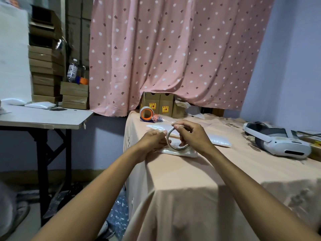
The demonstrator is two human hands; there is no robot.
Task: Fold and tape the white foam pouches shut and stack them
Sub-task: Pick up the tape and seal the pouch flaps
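A thin roll of clear tape [175, 148] stands on edge above a white foam pouch [180, 153] lying on the peach-covered table [225, 171]. My right hand [192, 136] grips the roll from the top and right side. My left hand [153, 140] pinches at the roll's left edge, seemingly on the tape's loose end. A second foam pouch [159, 126] lies just behind my hands, and a third pouch [220, 142] sits to the right of them.
An orange tape dispenser [146, 114] stands at the table's back left. A white headset [278, 140] rests on the right. Cardboard boxes [159, 104] sit under the pink curtain. A folding table [43, 117] at the left holds more foam pouches [40, 105] and stacked boxes.
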